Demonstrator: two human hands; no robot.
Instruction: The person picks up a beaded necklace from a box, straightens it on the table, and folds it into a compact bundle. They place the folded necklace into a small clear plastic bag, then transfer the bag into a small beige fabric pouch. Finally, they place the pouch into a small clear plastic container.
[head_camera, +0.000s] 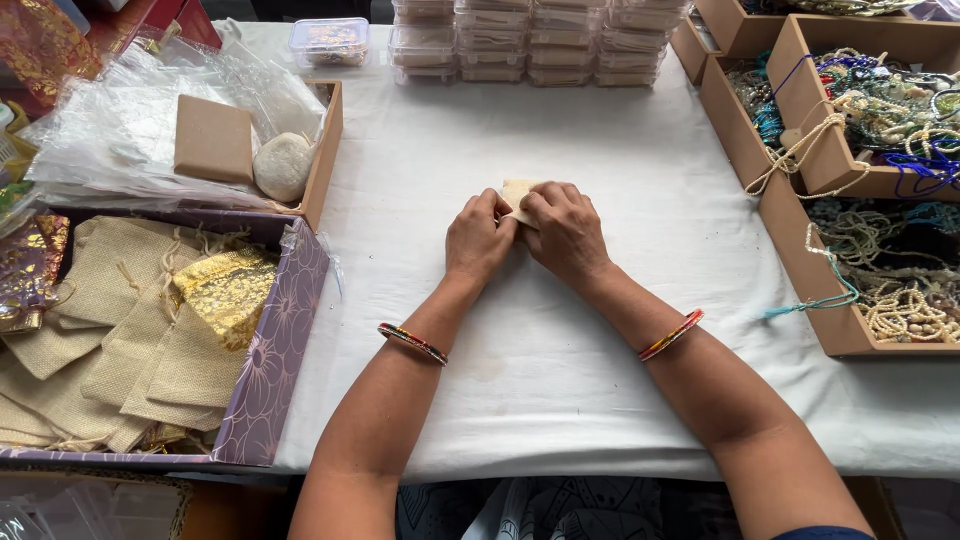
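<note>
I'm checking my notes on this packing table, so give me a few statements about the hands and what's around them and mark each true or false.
1. Both hands rest on a small cream pouch in the middle of the white tablecloth. True; the left hand and the right hand press on it side by side.
2. The right hand is lifting a bead necklace. False; the necklaces lie in the cardboard trays at the right.
3. Each wrist wears a striped bangle. True.
4. The purple box at the left holds clear plastic tubs. False; it holds burlap pouches and a gold one.
5. Clear tubs are stacked at the table's far edge. True.
</note>
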